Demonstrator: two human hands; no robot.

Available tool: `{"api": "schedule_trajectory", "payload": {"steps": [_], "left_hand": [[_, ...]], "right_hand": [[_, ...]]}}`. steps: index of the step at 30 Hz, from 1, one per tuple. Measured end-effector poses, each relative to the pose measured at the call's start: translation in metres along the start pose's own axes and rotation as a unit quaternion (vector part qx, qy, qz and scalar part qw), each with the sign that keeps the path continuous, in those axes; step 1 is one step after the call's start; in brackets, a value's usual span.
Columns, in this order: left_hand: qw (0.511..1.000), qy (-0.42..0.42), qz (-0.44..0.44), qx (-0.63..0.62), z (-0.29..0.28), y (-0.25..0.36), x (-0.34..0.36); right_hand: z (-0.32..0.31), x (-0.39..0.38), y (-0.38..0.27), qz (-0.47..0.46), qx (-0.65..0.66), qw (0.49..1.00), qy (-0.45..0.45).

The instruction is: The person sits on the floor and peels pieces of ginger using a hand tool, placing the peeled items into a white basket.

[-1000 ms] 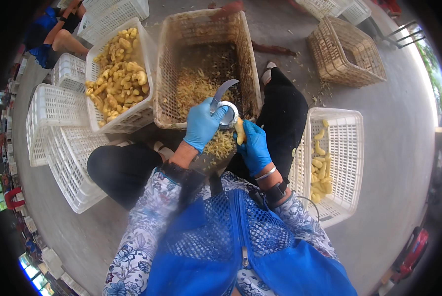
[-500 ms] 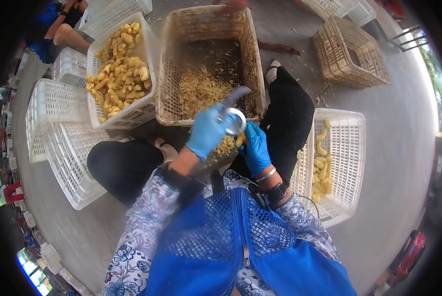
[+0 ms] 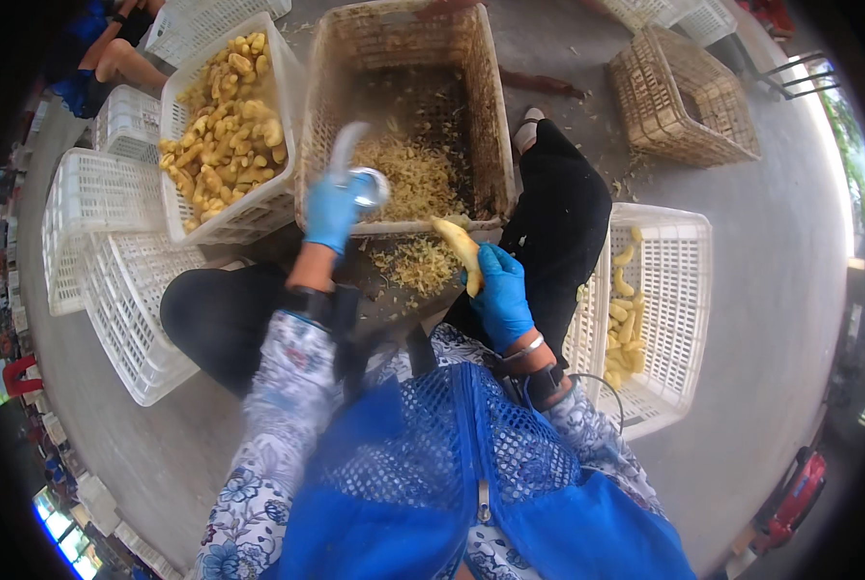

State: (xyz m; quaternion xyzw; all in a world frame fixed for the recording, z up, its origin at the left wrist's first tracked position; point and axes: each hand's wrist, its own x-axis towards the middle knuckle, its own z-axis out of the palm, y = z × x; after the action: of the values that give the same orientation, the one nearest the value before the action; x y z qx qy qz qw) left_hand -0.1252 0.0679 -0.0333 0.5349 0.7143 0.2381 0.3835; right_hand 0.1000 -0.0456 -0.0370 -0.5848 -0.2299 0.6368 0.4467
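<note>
My left hand (image 3: 331, 213), in a blue glove, is closed on a peeling tool (image 3: 346, 145) with a pale curved blade and a silvery ring, blurred over the left side of a grimy crate (image 3: 307, 145) of pale shavings (image 3: 408, 174). My right hand (image 3: 500, 295), also gloved, grips a peeled yellow ginger piece (image 3: 454, 242), held upright-tilted near that crate's front rim. More shavings lie on the floor below it. A white crate (image 3: 288, 68) at left is heaped with ginger (image 3: 230, 126); another (image 3: 679, 309) at right holds several peeled pieces (image 3: 628, 329).
Stacked white crates (image 3: 133, 319) stand at left, with a seated person's leg (image 3: 128, 63) behind. A dirty beige crate (image 3: 684, 97) stands at back right, near a metal frame (image 3: 795, 77). My black-trousered legs (image 3: 558, 203) flank the work area.
My left hand has swung left and up with the tool, away from the ginger in my right hand. The ginger piece now shows in full; my right hand stays roughly in place.
</note>
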Motion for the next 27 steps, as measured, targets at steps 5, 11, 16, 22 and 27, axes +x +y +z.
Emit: {"api": "schedule_trajectory", "payload": {"steps": [5, 11, 16, 22, 27], "left_hand": [[0.991, -0.022, 0.083, -0.104, 0.004, 0.018, -0.022], [0.992, 0.097, 0.071, 0.032, 0.02, -0.005, -0.002], [0.993, -0.004, 0.077, -0.088, 0.011, 0.031, -0.028], [0.99, 0.099, 0.104, -0.004, 0.028, -0.004, -0.003], [0.987, -0.021, 0.142, -0.071, 0.027, 0.025, -0.028]], "right_hand": [[0.009, 0.002, -0.004, 0.019, 0.049, 0.996, -0.076], [0.013, -0.007, -0.02, 0.102, 0.115, 0.983, -0.101], [0.007, 0.0, -0.018, 0.159, 0.225, 0.956, -0.1], [0.003, -0.001, -0.01, 0.198, 0.286, 0.929, -0.126], [-0.001, 0.004, -0.012, 0.226, 0.341, 0.907, -0.099]]}}
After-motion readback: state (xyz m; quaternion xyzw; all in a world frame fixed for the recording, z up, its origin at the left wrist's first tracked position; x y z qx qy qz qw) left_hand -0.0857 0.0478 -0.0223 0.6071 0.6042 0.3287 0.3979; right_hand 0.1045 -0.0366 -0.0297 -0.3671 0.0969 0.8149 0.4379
